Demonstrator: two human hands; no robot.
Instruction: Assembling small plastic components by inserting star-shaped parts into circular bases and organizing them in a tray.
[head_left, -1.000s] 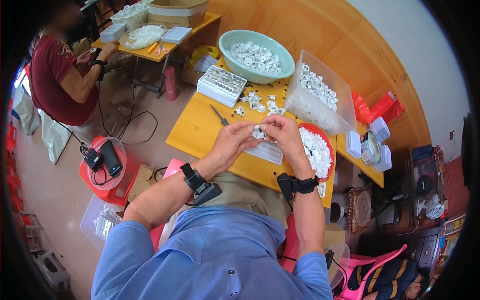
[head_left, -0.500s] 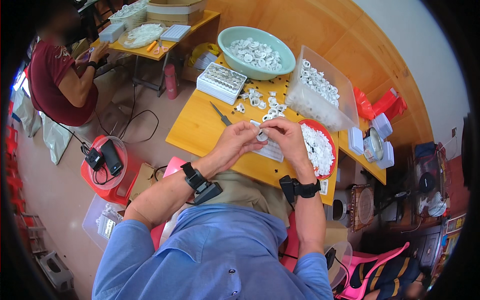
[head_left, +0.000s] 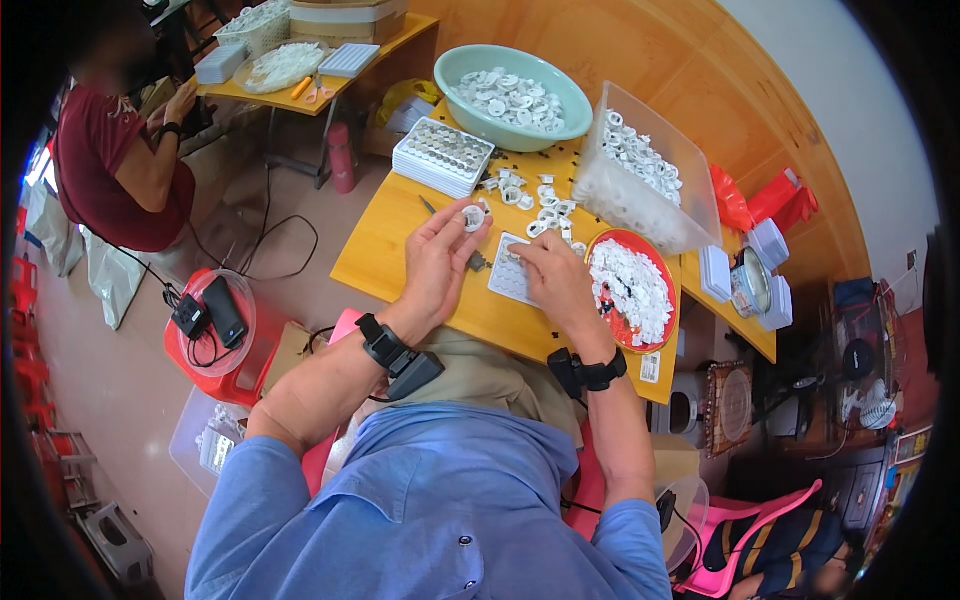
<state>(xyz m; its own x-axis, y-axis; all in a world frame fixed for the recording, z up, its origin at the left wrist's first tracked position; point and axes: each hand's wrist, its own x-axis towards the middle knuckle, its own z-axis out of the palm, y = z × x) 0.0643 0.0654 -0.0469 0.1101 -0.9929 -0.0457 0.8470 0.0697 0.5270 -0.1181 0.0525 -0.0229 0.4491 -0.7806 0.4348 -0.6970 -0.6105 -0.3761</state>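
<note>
While both hands met over the small white tray (head_left: 513,270) half a second ago, they've now split: left hand (head_left: 437,262) has lifted off to the tray's left, fingers pinched shut on one small white ring part (head_left: 473,216), held up just past the tray's far-left corner. Right hand (head_left: 560,282) sits on the tray's right edge, fingers pressed down flat on it, nothing visibly gripped, so can't tell if a part is under the fingertips. Reads as one part picked and being checked or oriented before going into a tray slot. Loose ring parts (head_left: 535,195) lie scattered just beyond the tray; red plate (head_left: 632,290) of white pieces touches its right side; green bowl (head_left: 513,82) and clear bin (head_left: 645,170) sit farther back on the yellow table (head_left: 400,240).
</note>
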